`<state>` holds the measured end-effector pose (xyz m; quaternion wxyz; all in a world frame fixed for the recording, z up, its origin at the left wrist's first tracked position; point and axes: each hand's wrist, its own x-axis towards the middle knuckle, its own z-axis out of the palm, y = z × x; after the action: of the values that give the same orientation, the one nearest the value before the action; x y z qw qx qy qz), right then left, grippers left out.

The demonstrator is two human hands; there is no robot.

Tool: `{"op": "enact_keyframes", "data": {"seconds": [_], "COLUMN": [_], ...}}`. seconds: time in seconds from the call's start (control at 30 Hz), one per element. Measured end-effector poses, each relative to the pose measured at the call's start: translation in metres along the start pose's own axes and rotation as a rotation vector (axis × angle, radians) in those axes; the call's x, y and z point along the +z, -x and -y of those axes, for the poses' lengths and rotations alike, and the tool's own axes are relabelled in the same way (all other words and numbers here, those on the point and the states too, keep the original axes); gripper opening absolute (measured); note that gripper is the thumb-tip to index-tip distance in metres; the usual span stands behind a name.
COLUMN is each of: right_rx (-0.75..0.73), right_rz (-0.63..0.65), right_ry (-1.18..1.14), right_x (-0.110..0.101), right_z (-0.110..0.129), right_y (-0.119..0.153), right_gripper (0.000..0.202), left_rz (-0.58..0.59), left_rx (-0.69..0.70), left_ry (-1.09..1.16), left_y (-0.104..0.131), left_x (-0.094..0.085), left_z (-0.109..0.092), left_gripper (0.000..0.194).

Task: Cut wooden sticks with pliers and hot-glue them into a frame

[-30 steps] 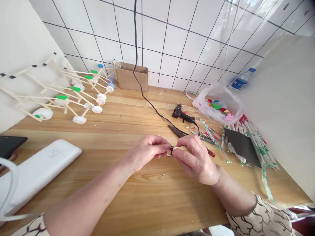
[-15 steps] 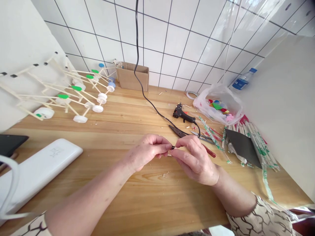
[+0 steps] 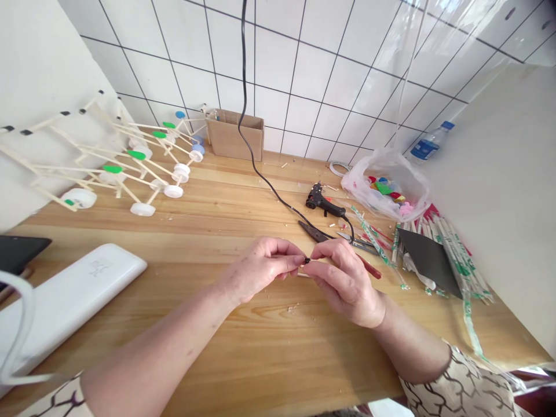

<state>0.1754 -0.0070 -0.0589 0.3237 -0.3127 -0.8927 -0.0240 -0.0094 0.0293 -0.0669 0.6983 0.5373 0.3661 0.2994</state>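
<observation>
The left hand (image 3: 271,266) and right hand (image 3: 347,284) meet above the middle of the table (image 3: 260,359). Between their fingertips is a tiny black piece (image 3: 307,260), grasped by the left thumb and forefinger. The right thumb and forefinger curve towards each other at the piece's right end; I cannot tell whether they are clamped on it, since the contact is too small to make out. A short white stick (image 3: 303,275) shows just below the fingertips.

Just beyond the right hand lies a dark tool (image 3: 313,231), partly hidden, and a red handle (image 3: 369,267) sticks out past the knuckles. Farther back, a black glue gun (image 3: 325,202) lies on its side near the bag (image 3: 353,180), which holds colourful bits. A black cable (image 3: 264,179) runs down in front of the cardboard box (image 3: 238,139) and the tiled wall (image 3: 278,58).

To the right, a black sheet (image 3: 428,260) lies against wrapped sticks (image 3: 460,249). At the left stand stick frames (image 3: 134,185) with white wheels; nearer is a white power bank (image 3: 87,295).
</observation>
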Motion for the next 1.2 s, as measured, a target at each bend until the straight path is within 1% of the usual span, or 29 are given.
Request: {"op": "enact_keyframes", "data": {"seconds": [0.17,0.33,0.5,0.8,1.2], "right_rx": [0.098,0.218,0.298,0.381,0.493], "right_rz": [-0.034,-0.040,-0.047,-0.047,-0.038], "right_ry": [-0.094,-0.220,-0.329,-0.426,-0.550], "right_x": [0.0026,0.0034,0.0049,0.0077,0.0090], "right_z": [0.0008,0.0024,0.0018,0.0011,0.0016], "right_y": [0.0004,-0.0009,-0.0012,-0.0005,-0.0028], "right_gripper": [0.023,0.019,0.020,0.017,0.011], "left_rz": [0.005,-0.004,0.000,-0.025,-0.023], "left_rx": [0.011,0.016,0.015,0.035,0.054], "left_ry": [0.007,-0.027,-0.061,-0.141,-0.218], "left_y": [0.0004,0.0002,0.0008,0.0018,0.0017], "left_x": [-0.0008,-0.0014,-0.0011,-0.0005,0.0005], "left_z": [0.0025,0.0025,0.0029,0.0030,0.0022], "left_gripper": [0.019,0.018,0.019,0.020,0.018]}}
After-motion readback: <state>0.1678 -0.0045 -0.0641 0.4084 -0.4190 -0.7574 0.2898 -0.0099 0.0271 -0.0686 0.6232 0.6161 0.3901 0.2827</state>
